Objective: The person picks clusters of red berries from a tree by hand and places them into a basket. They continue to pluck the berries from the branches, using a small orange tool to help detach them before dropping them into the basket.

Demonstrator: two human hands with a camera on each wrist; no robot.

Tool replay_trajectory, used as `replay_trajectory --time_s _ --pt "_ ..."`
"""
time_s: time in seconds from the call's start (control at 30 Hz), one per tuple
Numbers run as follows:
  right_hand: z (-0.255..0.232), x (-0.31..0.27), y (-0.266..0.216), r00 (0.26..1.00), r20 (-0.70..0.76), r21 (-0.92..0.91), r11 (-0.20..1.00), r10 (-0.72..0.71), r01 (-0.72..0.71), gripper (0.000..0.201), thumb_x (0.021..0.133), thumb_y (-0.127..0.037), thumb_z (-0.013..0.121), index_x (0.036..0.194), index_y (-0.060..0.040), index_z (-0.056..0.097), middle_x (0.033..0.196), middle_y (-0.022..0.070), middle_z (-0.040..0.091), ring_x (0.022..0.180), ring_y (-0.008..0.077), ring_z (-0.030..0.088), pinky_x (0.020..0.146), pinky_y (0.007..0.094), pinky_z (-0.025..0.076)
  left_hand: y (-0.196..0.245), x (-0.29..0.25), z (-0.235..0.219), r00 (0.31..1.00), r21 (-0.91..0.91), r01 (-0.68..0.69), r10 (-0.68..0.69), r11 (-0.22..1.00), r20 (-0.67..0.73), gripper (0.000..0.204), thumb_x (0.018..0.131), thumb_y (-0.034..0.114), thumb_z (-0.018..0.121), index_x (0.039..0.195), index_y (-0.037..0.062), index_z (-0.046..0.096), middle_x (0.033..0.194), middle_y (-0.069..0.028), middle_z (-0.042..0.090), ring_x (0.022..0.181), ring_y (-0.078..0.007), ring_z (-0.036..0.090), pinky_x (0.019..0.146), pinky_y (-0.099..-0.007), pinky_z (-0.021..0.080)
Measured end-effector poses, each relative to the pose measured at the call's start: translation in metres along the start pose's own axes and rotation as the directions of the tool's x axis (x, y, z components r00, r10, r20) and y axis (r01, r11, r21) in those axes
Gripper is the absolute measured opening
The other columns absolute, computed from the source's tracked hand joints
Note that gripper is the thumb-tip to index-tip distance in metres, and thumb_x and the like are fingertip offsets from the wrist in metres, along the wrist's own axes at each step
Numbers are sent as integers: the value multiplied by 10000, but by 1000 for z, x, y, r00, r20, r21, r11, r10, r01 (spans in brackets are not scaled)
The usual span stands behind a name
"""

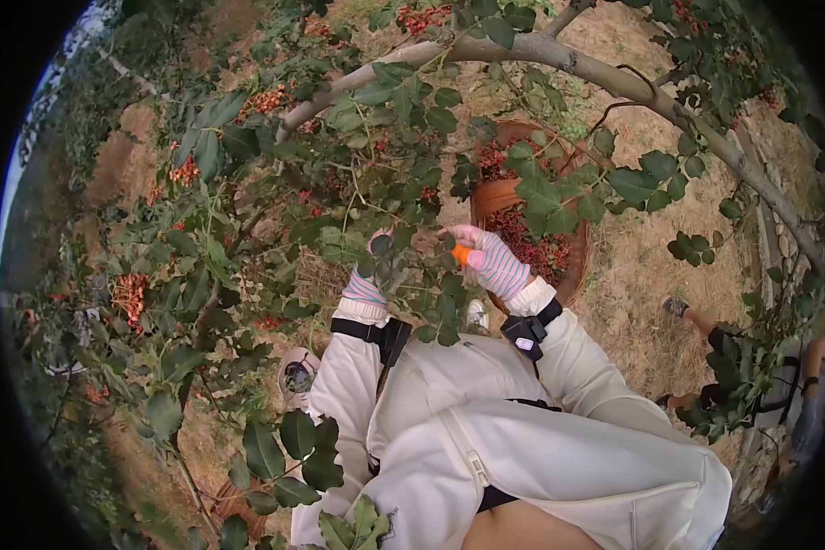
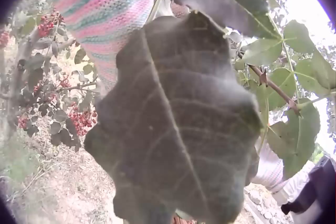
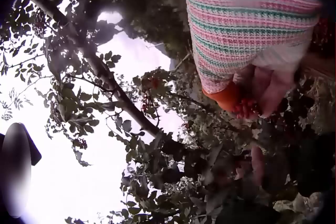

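My right hand (image 1: 500, 261), in a pink, teal and white striped fingerless glove, pinches a small bunch of red berries (image 3: 244, 109). An orange cover (image 3: 223, 97) sits on its thumb, and the bare fingers (image 3: 277, 91) curl in beside the berries. Across from it, my left hand (image 1: 367, 287) wears a matching glove among the leaves. In the left wrist view a large dark green leaf (image 2: 178, 119) hides most of that hand's fingers, so I cannot tell what they hold. Leafy twigs (image 2: 273, 85) run between the hands.
A thick branch (image 1: 559, 57) arches above the hands. Beyond the right hand stands a basket (image 1: 577, 266) of red berries, with an orange-brown container edge (image 1: 497, 195) in it. More berry clusters (image 1: 131, 298) hang at left. Another person's leg (image 1: 701, 321) shows at right.
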State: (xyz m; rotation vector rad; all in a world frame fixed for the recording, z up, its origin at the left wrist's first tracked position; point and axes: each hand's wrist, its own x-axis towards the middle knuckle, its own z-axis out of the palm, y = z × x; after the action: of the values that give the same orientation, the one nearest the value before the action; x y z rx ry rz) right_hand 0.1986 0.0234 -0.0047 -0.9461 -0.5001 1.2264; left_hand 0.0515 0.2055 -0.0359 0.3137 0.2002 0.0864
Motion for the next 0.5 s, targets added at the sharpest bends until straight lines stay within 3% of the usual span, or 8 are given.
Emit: replay_trajectory --time_s 0.1,0.13,0.23,0.3,0.33,0.43,0.47,0.5 --pt "-1 7 34 997 71 -120 993 25 -16 435 797 -63 577 1211 12 469 1026 -9 554 891 84 527 804 232 438 -7 0 19 995 164 -96 91 982 38 521 933 428 373 1278 41 424 1298 -120 467 1146 -258 478 925 -399 442" --pt "0 7 36 997 30 -118 991 66 -62 415 794 10 532 1205 3 475 1037 -10 554 903 86 522 812 236 435 -5 5 7 945 -68 46 -22 997 325 516 930 430 383 1272 47 437 1280 -114 488 1115 -244 502 917 -407 445" --pt "1 6 28 994 -55 -232 967 94 -104 434 774 103 496 1191 -15 487 1040 11 569 904 100 526 814 240 435 -16 3 -19 979 -105 -101 117 989 165 484 927 410 404 1252 58 470 1195 -107 552 1063 -221 533 858 -416 478" --pt "-1 5 19 987 -156 -438 894 28 -95 472 738 143 514 1177 -29 497 1024 56 598 880 125 545 802 240 442 -13 4 -33 948 -93 12 18 996 318 491 917 388 440 1285 64 437 1242 -95 512 995 -198 556 801 -372 497" --pt "-6 6 22 990 -129 -636 771 -63 -33 457 722 132 547 1152 -14 494 978 89 613 860 143 562 781 258 450 -18 2 -27 978 25 -79 73 997 194 489 910 368 457 1291 62 430 1239 -91 510 963 -191 558 763 -345 500" --pt "-3 -1 30 956 -235 -491 870 -174 37 423 708 64 598 1111 -16 502 957 135 612 848 211 593 759 311 464 -24 1 7 982 114 -154 165 981 -88 473 903 330 476 1286 56 431 1223 -92 517 908 -188 561 709 -313 500" --pt "3 -7 16 904 -278 -780 626 -325 -14 430 700 30 614 1114 -17 506 936 160 613 832 258 595 741 347 467 -25 1 12 951 79 -169 183 982 -249 458 901 312 479 1276 52 437 1209 -96 525 885 -192 562 694 -308 497" --pt "7 -13 2 842 -252 -947 300 -477 -114 440 693 -5 630 1116 -17 510 914 185 614 816 304 596 722 382 469 -20 2 5 951 78 -169 183 983 -248 458 901 312 479 1276 52 437 1209 -96 525 885 -192 562 694 -308 497"
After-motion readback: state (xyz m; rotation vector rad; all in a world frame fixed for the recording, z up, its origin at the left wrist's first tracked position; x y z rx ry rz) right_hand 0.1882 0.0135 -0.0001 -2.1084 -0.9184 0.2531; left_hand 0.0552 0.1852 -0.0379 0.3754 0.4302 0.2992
